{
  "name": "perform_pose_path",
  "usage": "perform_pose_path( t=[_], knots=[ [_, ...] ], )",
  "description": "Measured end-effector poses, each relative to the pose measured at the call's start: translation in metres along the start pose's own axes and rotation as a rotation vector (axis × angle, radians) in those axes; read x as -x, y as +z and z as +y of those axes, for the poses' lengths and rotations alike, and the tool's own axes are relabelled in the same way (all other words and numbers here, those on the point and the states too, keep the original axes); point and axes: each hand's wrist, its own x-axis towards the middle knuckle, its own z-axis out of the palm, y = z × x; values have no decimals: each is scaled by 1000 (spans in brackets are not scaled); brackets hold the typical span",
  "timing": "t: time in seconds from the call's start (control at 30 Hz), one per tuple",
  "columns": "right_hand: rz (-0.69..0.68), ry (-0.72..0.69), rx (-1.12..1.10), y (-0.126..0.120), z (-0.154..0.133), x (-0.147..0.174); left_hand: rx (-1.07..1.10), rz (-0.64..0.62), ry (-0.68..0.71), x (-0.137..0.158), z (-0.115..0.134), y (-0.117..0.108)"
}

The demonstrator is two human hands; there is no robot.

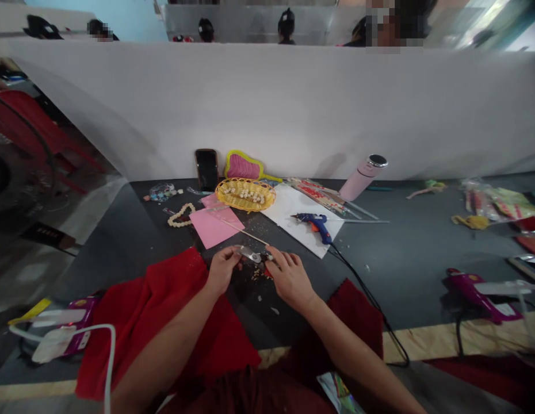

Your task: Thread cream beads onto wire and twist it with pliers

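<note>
Two hands: I observe the left hand (223,269) and right hand (290,278) above the table (401,253);
Right grip: clamped on the handles of the pliers (251,255);
Left grip: fingertips together at the pliers' head; I cannot tell on what;
Pliers: between the hands, above beige bits (256,276);
Stick (251,235): slants from the pink paper (213,230) toward the right hand;
Glue gun (314,222): on the white sheet (285,208)
</note>
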Motion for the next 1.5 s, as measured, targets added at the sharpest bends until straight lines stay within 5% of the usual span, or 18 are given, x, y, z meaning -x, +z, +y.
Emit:
perform_pose_path(
  t=[0.27,0.83,1.5],
  knots=[
    [-10,85,-184,5,3,3,-74,3,48,1,-1,0],
    [-218,129,-182,0,-2,2,-203,-15,127,10,2,-1],
    [-174,71,-200,-3,4,1,-220,-55,129,9,1,-5]
  ],
)
